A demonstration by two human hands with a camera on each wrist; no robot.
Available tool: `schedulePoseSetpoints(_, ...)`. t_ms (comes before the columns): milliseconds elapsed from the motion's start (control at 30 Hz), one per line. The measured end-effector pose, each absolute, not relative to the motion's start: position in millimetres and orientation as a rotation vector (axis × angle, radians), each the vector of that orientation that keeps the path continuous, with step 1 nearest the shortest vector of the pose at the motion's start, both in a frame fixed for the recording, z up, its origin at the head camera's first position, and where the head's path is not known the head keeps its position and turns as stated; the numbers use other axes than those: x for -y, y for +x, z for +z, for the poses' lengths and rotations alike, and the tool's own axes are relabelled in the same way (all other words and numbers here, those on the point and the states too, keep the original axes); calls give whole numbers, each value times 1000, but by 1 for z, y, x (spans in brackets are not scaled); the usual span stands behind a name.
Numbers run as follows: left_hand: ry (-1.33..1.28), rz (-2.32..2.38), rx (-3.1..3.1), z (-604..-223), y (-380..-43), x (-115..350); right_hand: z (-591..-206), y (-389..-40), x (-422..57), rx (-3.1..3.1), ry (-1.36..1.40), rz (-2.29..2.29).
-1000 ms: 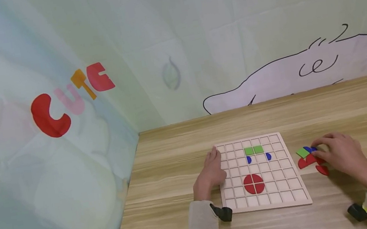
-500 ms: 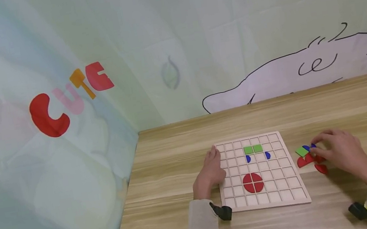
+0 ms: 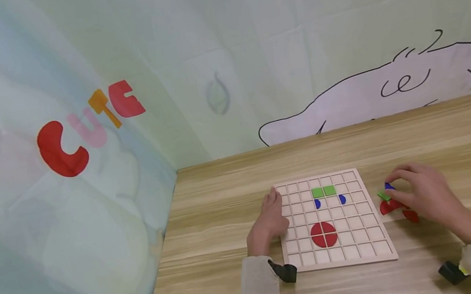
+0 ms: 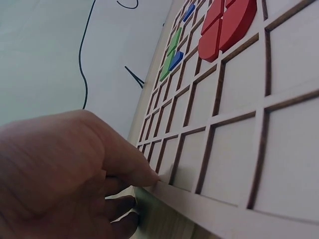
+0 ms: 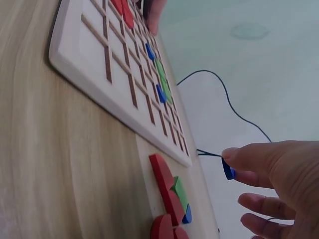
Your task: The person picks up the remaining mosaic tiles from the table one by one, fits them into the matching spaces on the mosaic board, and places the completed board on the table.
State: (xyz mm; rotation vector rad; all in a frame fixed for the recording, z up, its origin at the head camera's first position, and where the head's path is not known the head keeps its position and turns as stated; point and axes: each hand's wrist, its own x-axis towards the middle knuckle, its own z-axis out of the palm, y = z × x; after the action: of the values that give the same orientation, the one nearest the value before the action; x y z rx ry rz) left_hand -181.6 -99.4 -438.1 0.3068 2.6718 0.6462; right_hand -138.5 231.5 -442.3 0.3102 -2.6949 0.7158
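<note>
The left hand [image 3: 267, 221], fingers relaxed, presses the pale wooden grid board [image 3: 358, 223] between the hands, apparently steadying it. The right hand [image 3: 426, 192] pinches a small, flat blue piece [image 5: 228, 169] between thumb and finger, presumably suiting its thinness.

Left grip [image 3: 267, 222] is blocking the board [image 3: 357, 237] along its left edge, so nothing's squeezing through there. On the right, loose red pieces [image 3: 410, 216] and a green one [image 3: 383, 196] are lying just beside the frame, leaving a skinny gap, with the right grip [image 3: 425, 195] hanging over them. Bare bench [image 3: 222, 182] is running behind the board to the backdrop [image 3: 179, 74], plus out front between the sleeves [image 3: 258, 291].
</note>
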Motion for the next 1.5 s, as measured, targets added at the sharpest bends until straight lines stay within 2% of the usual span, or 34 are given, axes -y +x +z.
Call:
schedulePoseSetpoints(567,304,660,-2661,-439,-183,99,-428,-136,-203,2657,355,734)
schedulePoseSetpoints(1500,296,700,-2661,-437,-181,99,-440,-141,-156,2618,493,798)
